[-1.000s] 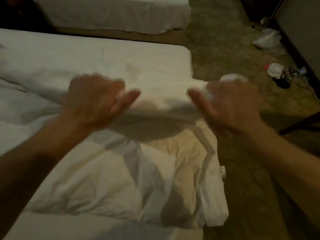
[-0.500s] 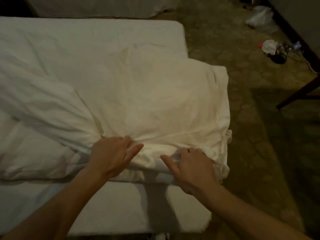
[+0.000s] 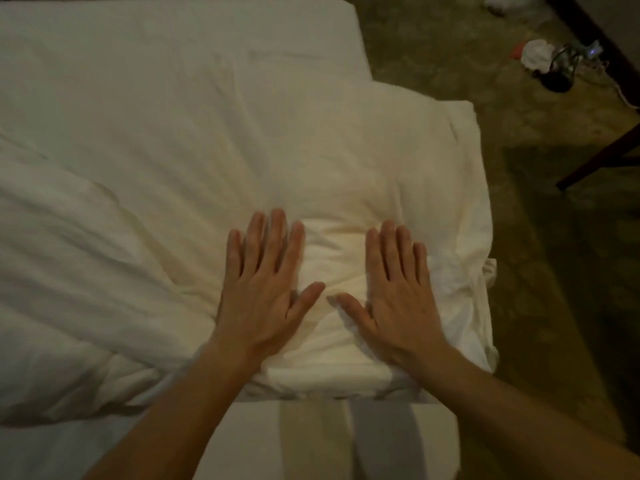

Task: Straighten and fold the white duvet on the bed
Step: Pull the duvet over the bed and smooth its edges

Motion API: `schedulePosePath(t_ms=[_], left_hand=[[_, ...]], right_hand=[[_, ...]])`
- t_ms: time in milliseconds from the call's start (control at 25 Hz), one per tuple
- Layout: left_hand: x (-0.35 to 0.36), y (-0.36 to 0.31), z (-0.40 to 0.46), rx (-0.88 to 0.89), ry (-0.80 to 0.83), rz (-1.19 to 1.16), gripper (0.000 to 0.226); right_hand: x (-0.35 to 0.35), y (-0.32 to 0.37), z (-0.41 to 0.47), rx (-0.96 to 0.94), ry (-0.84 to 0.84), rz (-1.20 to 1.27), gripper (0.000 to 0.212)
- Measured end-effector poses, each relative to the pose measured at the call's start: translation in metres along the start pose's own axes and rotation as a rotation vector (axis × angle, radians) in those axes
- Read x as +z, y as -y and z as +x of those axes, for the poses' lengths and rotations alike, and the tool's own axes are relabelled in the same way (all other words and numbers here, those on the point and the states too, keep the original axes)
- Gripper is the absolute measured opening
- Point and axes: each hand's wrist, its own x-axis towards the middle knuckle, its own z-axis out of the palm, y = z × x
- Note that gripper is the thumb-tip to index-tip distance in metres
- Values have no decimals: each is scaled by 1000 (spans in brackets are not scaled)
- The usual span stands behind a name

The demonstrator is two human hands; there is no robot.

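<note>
On the bed [image 3: 173,64] lies the white duvet [image 3: 346,161], folded over near the right edge. Both hands press flat on it, fingers straight and spread: left hand [image 3: 266,289] beside right hand [image 3: 398,296], holding nothing.

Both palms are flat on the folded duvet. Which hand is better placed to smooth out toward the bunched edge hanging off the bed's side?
Right. The right hand lies flat on the duvet nearest the bunched edge overhanging the bed's side. The left hand lies farther in and would have to cross over it.
</note>
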Motion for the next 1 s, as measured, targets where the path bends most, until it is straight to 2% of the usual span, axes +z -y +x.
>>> schedulePosePath(t_ms=[120,280,480,680,840,1000], left_hand=[[23,-3,13,14,41,22,84],[21,-1,14,-8,96,-17,83],[-43,14,13,-67,-48,-77,79],[-91,42,93,-53,-185,-116,76],[-65,58,156,-6,-160,-87,75],[-9,84,207,-8,-101,-65,76]], right_hand=[[22,-9,4,55,12,-3,97],[14,-9,4,83,64,18,98],[-41,8,16,138,-39,152,95],[-78,33,99,134,-176,218,91],[-54,45,174,150,-229,171,89],[-11,28,229,233,-201,47,88]])
